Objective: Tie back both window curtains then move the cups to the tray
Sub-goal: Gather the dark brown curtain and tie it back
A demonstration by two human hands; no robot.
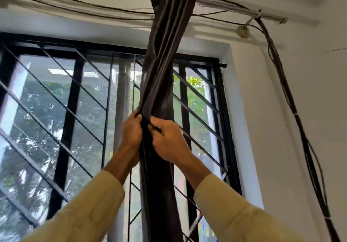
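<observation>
A dark brown curtain hangs bunched into a narrow column from a metal rod in front of the barred window. My left hand grips the gathered fabric from the left, its thumb pressed against the folds. On the right side my right hand pinches a dark strip or fold of the same curtain, its fingers curled. Both hands meet at about mid-height of the bunch. No cups or tray are in view.
Black cables run along the top of the wall and down the white wall at the right. A round wall fitting sits below the rod's right end. Black grille bars cover the window panes.
</observation>
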